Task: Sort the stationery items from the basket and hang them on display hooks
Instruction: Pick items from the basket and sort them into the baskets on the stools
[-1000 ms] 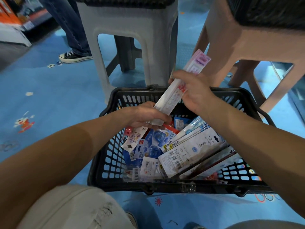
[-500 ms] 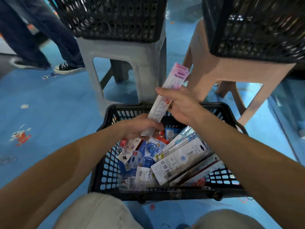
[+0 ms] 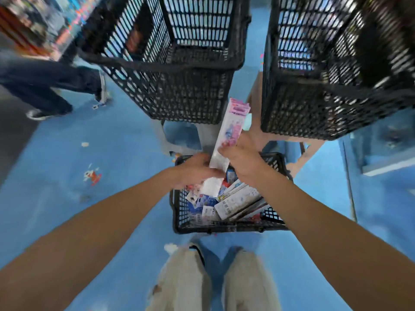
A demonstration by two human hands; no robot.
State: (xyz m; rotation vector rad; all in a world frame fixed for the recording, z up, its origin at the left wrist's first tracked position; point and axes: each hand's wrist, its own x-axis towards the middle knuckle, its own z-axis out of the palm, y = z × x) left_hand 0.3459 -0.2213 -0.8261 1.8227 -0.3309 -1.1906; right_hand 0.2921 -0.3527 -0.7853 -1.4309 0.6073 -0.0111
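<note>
we're holding the long pack [image 3: 228, 140] two-handed above the floor basket [image 3: 224, 229]. the right hand [image 3: 243, 161] is wrapping its middle from the right side. the left hand [image 3: 193, 170] is gripping the lower end just below; blur is hiding the left finger detail. the long axis is running near upright and leaning slightly right. the pink header end is pointing up and away from us, between the left raised basket [image 3: 179, 90] and the right raised basket [image 3: 325, 90]. the white tail is hanging toward the loose packs [image 3: 238, 202] in the floor basket. the header is sitting well beyond both grips, with the right hand nearer to it. we're guessing the hang hole is up there, so we're planning to lead header-first with the right hand steering. no hooks are showing.
</note>
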